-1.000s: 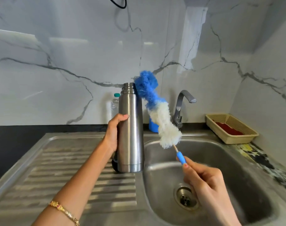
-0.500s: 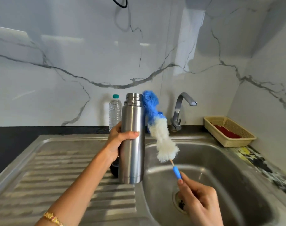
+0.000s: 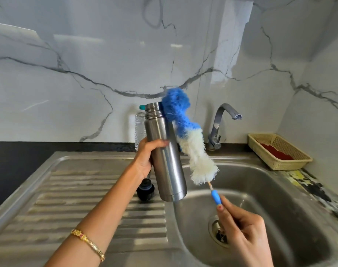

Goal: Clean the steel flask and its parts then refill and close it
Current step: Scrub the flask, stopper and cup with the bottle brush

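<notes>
We face a white marble wall (image 3: pixel 87 78) with grey veins, meeting a second marble wall at a corner on our right. A black counter (image 3: pixel 14 162) runs along its foot. Set into it is a steel sink (image 3: pixel 280 189), its ribbed drainboard (image 3: pixel 77 209) on our left and the basin with its drain (image 3: pixel 220 234) on our right. A curved tap (image 3: pixel 220 122) rises behind the basin. Right of the tap, a beige basket (image 3: pixel 297 160) with a red lining sits on the sink's edge, next to a mottled yellow and black patch of counter.

Our left hand (image 3: pixel 148 157) curls round the flask (image 3: pixel 164 151) and holds it in the air above the line where drainboard meets basin, mouth open and leaning slightly left. Our right hand (image 3: pixel 243 232) pinches the blue handle of the brush (image 3: pixel 191 143), whose blue tip touches the flask's neck while its white part slants down over the basin. A black cap (image 3: pixel 145 191) rests on the drainboard just left of the flask's base. A water bottle (image 3: pixel 139 128) stands behind the flask against the wall. A gold bracelet (image 3: pixel 87 241) circles our left wrist.
</notes>
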A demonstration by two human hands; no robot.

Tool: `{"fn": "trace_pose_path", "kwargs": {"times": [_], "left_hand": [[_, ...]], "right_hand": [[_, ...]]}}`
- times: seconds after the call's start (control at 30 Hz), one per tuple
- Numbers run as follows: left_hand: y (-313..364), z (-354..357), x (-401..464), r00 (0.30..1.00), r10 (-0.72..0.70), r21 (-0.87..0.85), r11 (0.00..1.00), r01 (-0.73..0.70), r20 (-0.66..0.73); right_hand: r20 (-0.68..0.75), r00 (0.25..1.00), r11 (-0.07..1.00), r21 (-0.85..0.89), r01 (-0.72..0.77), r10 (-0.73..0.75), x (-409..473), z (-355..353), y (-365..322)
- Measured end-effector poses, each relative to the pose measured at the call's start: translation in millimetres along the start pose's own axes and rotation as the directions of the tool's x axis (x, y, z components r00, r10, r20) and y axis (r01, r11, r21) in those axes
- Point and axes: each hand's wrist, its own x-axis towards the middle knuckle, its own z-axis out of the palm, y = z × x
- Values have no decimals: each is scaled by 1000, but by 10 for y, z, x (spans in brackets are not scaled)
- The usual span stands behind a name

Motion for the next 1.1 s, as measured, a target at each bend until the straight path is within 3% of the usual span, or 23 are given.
{"fn": "trace_pose_path", "kwargs": {"times": [0.13, 0.3, 0.7, 0.87, 1.1], "left_hand": [[66, 33, -40, 1000, 19, 25, 999, -19, 5], [93, 19, 6, 1000, 27, -4, 1000, -27, -17], [96, 36, -36, 1000, -29, 0, 1000, 29, 6], [119, 96, -32, 998, 47, 87, 995, -51, 40], [200, 73, 44, 997, 81, 31, 996, -82, 6]], "right_hand": [[16, 1000, 999, -37, 6, -6, -4, -34, 56], [-15, 989, 989, 13, 148, -148, -59, -74, 39], [3, 998, 998, -18, 59, -59, 27, -83, 79], [-15, 999, 999, 27, 31, -30, -40, -22, 90], [-53, 994, 995, 33, 93, -91, -99, -119, 27]]}}
